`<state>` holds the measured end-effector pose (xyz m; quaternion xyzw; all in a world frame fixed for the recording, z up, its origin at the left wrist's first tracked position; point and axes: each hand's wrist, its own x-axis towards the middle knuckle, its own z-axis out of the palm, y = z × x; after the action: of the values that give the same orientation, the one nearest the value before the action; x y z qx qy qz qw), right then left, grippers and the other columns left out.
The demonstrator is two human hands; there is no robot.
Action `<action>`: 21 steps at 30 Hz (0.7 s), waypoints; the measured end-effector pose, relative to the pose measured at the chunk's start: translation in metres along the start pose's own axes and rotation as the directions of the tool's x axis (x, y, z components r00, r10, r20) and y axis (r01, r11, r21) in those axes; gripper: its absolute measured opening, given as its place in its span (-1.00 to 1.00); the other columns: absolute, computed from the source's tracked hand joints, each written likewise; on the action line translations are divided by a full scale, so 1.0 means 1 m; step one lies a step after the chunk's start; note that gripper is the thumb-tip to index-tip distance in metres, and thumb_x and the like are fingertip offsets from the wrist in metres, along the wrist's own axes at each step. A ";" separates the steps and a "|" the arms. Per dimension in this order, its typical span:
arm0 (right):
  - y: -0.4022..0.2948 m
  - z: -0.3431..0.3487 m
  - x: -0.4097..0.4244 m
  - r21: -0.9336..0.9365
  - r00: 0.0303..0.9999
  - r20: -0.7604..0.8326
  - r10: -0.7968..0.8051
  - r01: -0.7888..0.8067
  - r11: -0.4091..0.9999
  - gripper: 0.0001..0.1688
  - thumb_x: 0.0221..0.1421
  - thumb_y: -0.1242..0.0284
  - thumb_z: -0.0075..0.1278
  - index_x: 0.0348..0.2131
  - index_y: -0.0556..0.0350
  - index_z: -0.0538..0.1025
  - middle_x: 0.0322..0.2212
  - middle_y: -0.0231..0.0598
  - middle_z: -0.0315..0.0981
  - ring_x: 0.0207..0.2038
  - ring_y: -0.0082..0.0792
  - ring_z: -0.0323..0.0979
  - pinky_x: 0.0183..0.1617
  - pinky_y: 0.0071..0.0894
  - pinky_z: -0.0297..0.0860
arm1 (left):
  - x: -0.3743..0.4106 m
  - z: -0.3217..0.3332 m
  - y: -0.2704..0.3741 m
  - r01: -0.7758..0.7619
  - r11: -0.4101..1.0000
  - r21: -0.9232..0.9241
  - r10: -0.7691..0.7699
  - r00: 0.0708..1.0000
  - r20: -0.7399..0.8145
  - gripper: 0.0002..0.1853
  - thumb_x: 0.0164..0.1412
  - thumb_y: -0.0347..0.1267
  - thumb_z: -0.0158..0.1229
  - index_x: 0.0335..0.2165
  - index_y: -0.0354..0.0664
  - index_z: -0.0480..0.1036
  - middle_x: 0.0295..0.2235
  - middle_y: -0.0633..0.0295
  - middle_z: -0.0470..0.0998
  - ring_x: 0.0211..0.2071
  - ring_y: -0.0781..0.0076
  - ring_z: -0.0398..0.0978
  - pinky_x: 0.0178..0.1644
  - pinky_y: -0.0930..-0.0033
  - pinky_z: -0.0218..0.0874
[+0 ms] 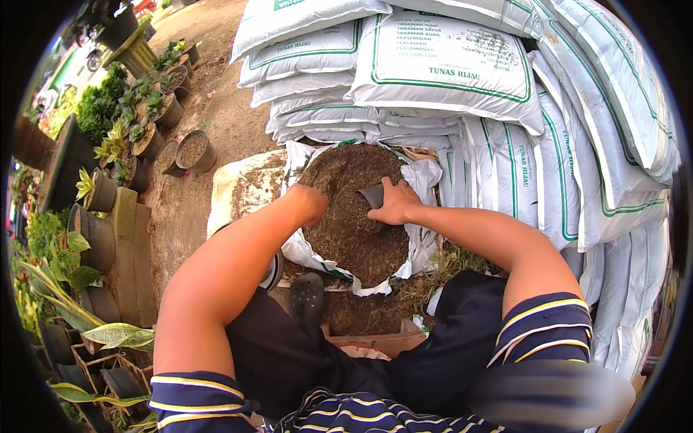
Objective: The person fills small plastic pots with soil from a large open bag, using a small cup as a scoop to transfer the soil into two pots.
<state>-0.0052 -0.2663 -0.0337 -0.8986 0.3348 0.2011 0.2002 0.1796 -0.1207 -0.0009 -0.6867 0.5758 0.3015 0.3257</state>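
Observation:
An opened white sack (300, 251) stands before me, its torn rim folded down around dark potting soil (352, 238). My right hand (399, 203) is over the right side of the soil, thumb and fingers around a dark grey plastic container (372, 196). Part of that container is hidden by the hand and the soil, so whether it is a pot or a planting bag is unclear. At the soil's left edge is my left hand (312, 204), bent inward at the wrist. Its fingers are turned away from view, and anything inside them is hidden.
Stacked white printed sacks (444, 59) rise behind and to the right (557, 173). A soil-stained pale sack (246, 187) lies at left. Small potted plants (149, 140) line the left side, near a soil-filled pot (195, 151). Dry grass (455, 265) lies by my right knee.

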 end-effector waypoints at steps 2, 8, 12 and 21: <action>-0.018 -0.014 -0.021 -0.118 0.964 -0.126 -0.233 0.219 0.969 0.21 -0.14 0.02 0.42 0.33 0.05 0.16 0.15 0.24 0.24 0.21 0.19 0.26 0.23 0.10 0.33 | -0.001 0.003 0.003 -0.021 1.000 -0.002 0.021 1.000 0.023 -0.59 -0.20 -0.53 0.24 -0.23 -0.19 0.67 -0.17 -0.04 0.68 -0.10 0.01 0.66 -0.15 0.01 0.49; -0.024 -0.037 -0.025 -0.435 0.732 -0.205 -0.650 0.527 0.730 0.33 -0.27 0.23 0.52 0.37 -0.01 0.11 0.11 0.16 0.22 0.16 0.13 0.25 0.23 0.04 0.27 | -0.008 -0.001 0.016 -0.074 0.996 0.045 0.072 0.996 0.054 -0.64 -0.26 -0.55 0.26 -0.34 -0.20 0.70 -0.25 -0.05 0.69 -0.15 0.01 0.68 -0.23 0.00 0.50; -0.007 -0.038 -0.015 -0.540 0.736 -0.183 -0.652 0.479 0.692 0.31 -0.26 0.27 0.52 0.37 -0.07 0.11 0.14 0.13 0.21 0.15 0.08 0.26 0.22 0.00 0.27 | -0.010 -0.008 0.021 -0.079 0.997 0.012 0.079 0.997 0.021 -0.62 -0.26 -0.56 0.26 -0.31 -0.20 0.70 -0.23 -0.04 0.69 -0.14 0.00 0.68 -0.23 0.00 0.50; 0.041 -0.027 0.018 -0.303 0.948 -0.241 -0.209 0.131 0.944 0.28 -0.16 0.29 0.50 0.38 -0.12 0.05 0.20 0.20 0.09 0.21 0.21 0.29 0.24 -0.01 0.38 | -0.007 0.005 0.013 -0.037 0.999 0.006 0.037 0.999 -0.005 -0.58 -0.13 -0.51 0.31 -0.17 -0.16 0.69 -0.08 0.07 0.67 -0.05 0.09 0.65 -0.14 0.00 0.49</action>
<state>-0.0139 -0.3176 -0.0291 -0.9625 0.2473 0.1044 0.0389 0.1657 -0.1136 0.0004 -0.6758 0.5900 0.3039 0.3206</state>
